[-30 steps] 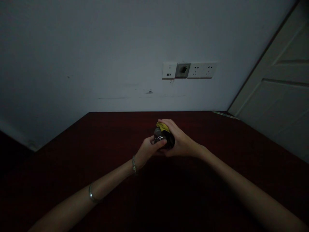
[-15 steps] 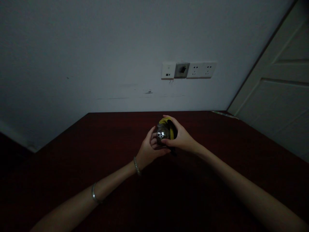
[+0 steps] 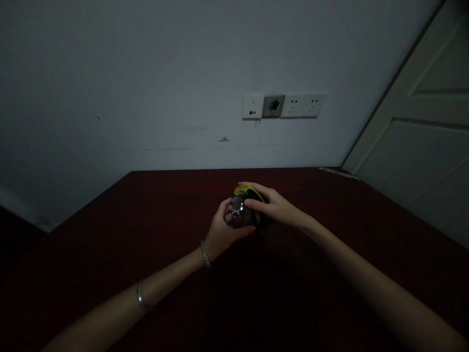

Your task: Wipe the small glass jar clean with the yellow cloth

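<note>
Both my hands meet over the middle of a dark red table [image 3: 110, 234]. My left hand [image 3: 222, 232] cups a small shiny metal object [image 3: 240, 212] from below, fingers curled round it. My right hand [image 3: 274, 208] presses a yellow and black cloth [image 3: 246, 189] against the far side and top of that object, fingers wrapped over it. The light is dim, so I cannot make out what the metal object is. Two bracelets sit on my left wrist and forearm.
A white wall rises behind the table, with a row of sockets and switches [image 3: 283, 106]. A pale panelled door [image 3: 421, 142] stands at the right. A thin light strip [image 3: 337, 172] lies at the table's far right corner.
My right hand has shifted the cloth round the metal object, first lifting it higher, now lower and over the top. My left hand turned slightly beneath it.
</note>
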`<state>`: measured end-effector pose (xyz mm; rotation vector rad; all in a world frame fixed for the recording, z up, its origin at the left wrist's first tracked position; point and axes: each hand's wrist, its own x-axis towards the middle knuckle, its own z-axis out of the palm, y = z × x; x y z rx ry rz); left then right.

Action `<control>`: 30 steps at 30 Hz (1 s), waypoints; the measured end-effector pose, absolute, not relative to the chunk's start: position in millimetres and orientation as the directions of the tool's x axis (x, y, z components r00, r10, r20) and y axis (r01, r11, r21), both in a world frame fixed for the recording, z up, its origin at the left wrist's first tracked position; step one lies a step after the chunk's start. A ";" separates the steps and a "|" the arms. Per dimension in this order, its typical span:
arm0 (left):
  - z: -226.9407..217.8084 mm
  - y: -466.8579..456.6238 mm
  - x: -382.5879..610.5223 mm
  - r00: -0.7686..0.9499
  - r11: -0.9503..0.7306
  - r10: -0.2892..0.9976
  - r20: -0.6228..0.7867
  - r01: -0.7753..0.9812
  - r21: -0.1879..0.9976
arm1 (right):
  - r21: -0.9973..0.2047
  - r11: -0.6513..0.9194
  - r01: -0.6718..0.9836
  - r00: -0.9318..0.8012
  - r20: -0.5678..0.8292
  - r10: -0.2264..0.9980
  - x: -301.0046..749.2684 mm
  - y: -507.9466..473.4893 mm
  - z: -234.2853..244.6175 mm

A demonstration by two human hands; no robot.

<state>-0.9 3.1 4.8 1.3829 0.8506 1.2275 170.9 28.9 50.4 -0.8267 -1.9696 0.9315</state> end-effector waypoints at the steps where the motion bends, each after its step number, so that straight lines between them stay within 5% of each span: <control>1: 4.8 2.7 -1.0 0.216 -0.210 0.948 0.232 -0.117 0.971 | -0.811 0.535 0.238 -0.454 0.394 0.799 170.2 29.1 49.8; 9: 4.5 -2.4 -2.3 0.237 -0.307 0.926 0.296 0.011 0.952 | -0.681 0.661 0.314 -0.455 0.503 0.735 166.1 25.5 52.6; 16: 4.8 -5.3 -1.4 0.239 -0.337 0.916 0.321 0.027 0.941 | -0.428 0.767 0.477 -0.571 0.513 0.641 169.8 17.5 66.3; 30: -5.4 0.5 0.3 0.200 -0.407 0.897 0.393 0.034 0.913 | -0.178 0.883 0.435 -0.715 0.528 0.458 171.0 4.8 76.4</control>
